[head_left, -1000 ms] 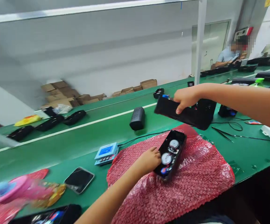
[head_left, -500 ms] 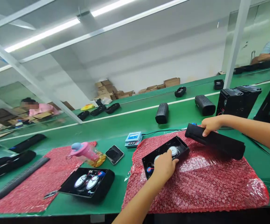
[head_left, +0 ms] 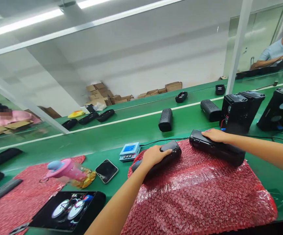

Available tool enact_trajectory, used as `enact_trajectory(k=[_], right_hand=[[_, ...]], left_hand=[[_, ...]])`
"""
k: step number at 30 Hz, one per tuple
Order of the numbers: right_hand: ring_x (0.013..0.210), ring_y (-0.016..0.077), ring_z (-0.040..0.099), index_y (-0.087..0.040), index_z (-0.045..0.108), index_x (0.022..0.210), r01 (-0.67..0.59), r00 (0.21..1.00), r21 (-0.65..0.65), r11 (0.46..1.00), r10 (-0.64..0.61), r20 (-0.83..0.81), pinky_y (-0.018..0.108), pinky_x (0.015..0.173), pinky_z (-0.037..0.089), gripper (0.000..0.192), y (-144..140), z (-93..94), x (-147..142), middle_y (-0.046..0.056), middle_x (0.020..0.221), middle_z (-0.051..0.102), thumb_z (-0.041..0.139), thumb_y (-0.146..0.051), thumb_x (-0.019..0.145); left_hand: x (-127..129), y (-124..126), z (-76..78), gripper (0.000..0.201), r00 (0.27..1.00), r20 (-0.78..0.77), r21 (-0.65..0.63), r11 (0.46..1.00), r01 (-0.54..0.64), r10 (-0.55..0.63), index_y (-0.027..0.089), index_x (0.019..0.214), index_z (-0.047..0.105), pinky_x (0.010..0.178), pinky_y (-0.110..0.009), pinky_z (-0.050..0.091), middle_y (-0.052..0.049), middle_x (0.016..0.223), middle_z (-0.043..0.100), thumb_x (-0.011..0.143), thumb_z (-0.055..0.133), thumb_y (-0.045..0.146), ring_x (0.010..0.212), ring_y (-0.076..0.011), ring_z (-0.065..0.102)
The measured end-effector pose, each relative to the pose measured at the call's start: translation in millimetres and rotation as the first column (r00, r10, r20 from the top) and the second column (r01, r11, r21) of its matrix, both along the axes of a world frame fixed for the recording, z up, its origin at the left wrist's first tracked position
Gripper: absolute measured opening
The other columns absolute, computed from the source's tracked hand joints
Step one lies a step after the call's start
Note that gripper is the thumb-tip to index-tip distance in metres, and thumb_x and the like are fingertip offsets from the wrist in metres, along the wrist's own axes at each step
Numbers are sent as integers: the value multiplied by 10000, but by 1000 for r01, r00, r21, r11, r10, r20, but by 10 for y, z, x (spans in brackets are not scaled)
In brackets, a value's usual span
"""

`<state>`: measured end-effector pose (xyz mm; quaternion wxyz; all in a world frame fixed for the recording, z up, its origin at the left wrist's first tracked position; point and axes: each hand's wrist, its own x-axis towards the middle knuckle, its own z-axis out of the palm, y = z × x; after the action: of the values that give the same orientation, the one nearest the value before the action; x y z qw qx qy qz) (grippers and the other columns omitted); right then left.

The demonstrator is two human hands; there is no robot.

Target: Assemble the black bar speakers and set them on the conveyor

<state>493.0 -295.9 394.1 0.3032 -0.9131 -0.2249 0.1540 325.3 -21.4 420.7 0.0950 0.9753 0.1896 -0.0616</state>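
My left hand (head_left: pixel 154 156) is wrapped over a black speaker housing (head_left: pixel 173 151), which lies closed side up on the red bubble wrap (head_left: pixel 205 195). Part of that housing is hidden beneath the hand and forearm. To the right, my right hand (head_left: pixel 214 135) grips the top of a second black speaker housing (head_left: pixel 217 150), its thumb side near the left end. This one rests at a slant on the wrap's far edge. Left of me sits an open speaker housing (head_left: pixel 68 209) with two round white-backed drivers and red and blue wires inside.
A blue tester box (head_left: pixel 130 152) with a cable stands behind the wrap, near a phone (head_left: pixel 106 171) and a pink-lidded cup (head_left: pixel 70 173). Upright speaker housings (head_left: pixel 239 112) stand at right. Finished-looking black speakers (head_left: pixel 165 120) lie on the green bench (head_left: pixel 121 130). Two people sit farther off.
The left housing, earlier open side up with drivers showing, is now turned over. The right housing has rolled so its glossier side shows. My view has swung right.
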Motion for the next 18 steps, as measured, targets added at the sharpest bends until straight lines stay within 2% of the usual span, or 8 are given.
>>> enact_trajectory(k=[3,5,7,13,18], right_hand=[[967,242,591,-145,651,866,25,999,-142,990,-21,30,428,884,443,471,30,-10,-22,112,978,643,460,-575,892],[973,306,597,-147,668,769,48,999,-201,978,-42,33,423,857,442,587,38,-3,2,155,953,656,423,-674,847],[945,332,612,-159,681,744,60,998,-238,969,-56,23,396,808,455,638,38,9,38,160,945,667,391,-722,821],[905,278,631,-185,705,778,63,997,-256,965,-72,-23,309,750,466,620,30,39,86,121,921,686,376,-709,830],[857,276,634,-186,697,759,99,991,-231,968,-116,-60,323,735,470,587,42,38,84,115,893,682,418,-700,817]], left_hand=[[91,89,-38,744,999,-21,21,999,-43,43,201,877,681,719,-397,483,-149,964,715,708,293,813,896,-353,659],[149,140,-64,777,997,-42,23,998,-59,60,201,854,676,709,-399,483,-152,973,713,678,275,844,897,-361,657],[190,171,-82,789,996,-63,17,998,-64,65,202,821,671,704,-400,482,-155,979,713,651,277,864,889,-364,658],[199,171,-73,795,996,-78,-8,999,-53,52,199,803,666,716,-390,469,-161,994,707,646,267,868,901,-359,652],[226,177,-75,768,994,-89,-48,996,-71,66,179,782,662,740,-395,456,-183,994,698,649,307,846,922,-372,641]])
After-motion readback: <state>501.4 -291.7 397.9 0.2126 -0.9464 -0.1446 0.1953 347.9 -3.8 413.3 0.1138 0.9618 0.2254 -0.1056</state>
